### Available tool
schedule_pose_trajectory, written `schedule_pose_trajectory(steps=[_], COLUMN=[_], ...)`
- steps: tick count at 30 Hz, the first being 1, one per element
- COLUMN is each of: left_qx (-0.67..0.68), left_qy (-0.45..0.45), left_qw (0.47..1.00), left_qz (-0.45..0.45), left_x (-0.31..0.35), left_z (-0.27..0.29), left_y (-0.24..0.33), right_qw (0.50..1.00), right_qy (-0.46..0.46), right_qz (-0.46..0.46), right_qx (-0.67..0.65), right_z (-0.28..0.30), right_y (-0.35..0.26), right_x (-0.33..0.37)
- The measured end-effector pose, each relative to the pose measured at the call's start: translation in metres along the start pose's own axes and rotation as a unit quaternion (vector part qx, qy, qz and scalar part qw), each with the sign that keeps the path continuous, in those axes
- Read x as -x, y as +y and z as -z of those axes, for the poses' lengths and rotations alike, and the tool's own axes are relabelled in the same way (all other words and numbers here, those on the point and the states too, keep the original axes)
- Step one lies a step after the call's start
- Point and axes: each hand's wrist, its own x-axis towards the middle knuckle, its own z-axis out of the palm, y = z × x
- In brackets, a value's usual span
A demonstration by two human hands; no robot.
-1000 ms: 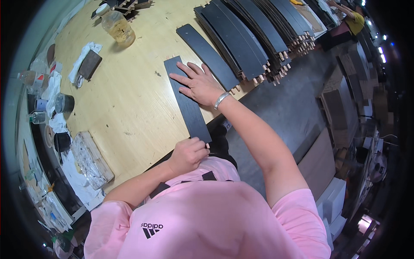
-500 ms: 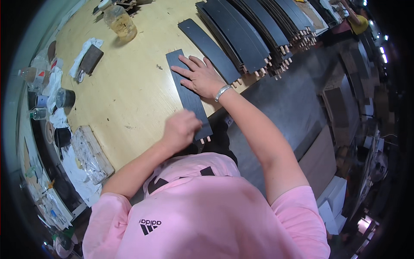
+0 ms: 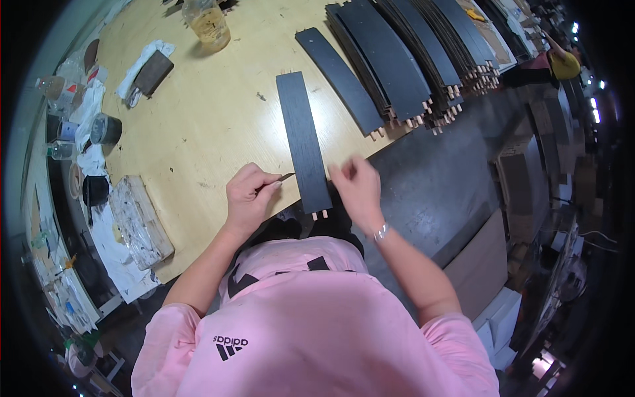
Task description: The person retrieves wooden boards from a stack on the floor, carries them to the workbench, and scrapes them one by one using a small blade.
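A dark painted wooden slat [image 3: 303, 135] with light dowels at its ends lies on the table, its near end jutting past the table edge towards me. My left hand [image 3: 249, 196] is closed in a pinch around a thin dark strip [image 3: 286, 177], whose tip points at the slat's left side. What kind of tool the strip is, I cannot make out. Close by the slat's right edge is my right hand [image 3: 358, 192], fingers curled and blurred by motion. Whether it touches the slat or holds anything is unclear.
Another dark slat [image 3: 340, 83] lies farther right, beside several stacks of slats [image 3: 383, 59]. A jar of yellowish liquid [image 3: 210, 30] stands at the back. To the left are a dark block [image 3: 154, 73] on a cloth, a small tub [image 3: 106, 129] and a plastic-wrapped slab [image 3: 141, 221].
My right hand has lifted off the middle of the slat and come back beside its near end. My left hand has moved left off the slat, and the slat lies a little straighter.
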Motion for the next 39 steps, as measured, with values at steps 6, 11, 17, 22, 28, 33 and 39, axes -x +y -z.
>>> schedule_pose_trajectory(steps=[6,11,17,22,28,33,39], left_qx=[0.067,0.064,0.096,0.116,0.042,-0.008,-0.082], left_qy=[0.000,0.009,0.020,-0.034,-0.113,-0.115,-0.125], left_qw=[0.994,0.996,0.991,0.990,0.993,0.993,0.983], left_qz=[0.086,0.060,0.088,0.077,-0.011,-0.040,-0.110], left_x=[0.007,0.000,-0.002,-0.002,-0.023,-0.048,-0.072], left_z=[-0.015,-0.022,-0.019,-0.024,-0.033,-0.048,-0.072], left_y=[-0.001,-0.003,-0.005,-0.009,0.004,0.013,0.025], right_qw=[0.857,0.862,0.880,0.869,0.987,0.980,0.986], right_qy=[-0.168,-0.214,-0.213,-0.238,0.021,-0.089,0.004], right_qz=[-0.314,-0.246,-0.183,-0.224,-0.040,-0.011,0.168], right_qx=[-0.372,-0.389,-0.382,-0.372,0.153,0.175,0.006], right_z=[-0.025,-0.032,-0.024,-0.007,0.031,0.044,0.039], right_y=[0.011,0.011,0.023,0.026,0.015,0.015,0.001], right_x=[0.061,0.044,0.021,0.022,-0.003,-0.038,-0.075])
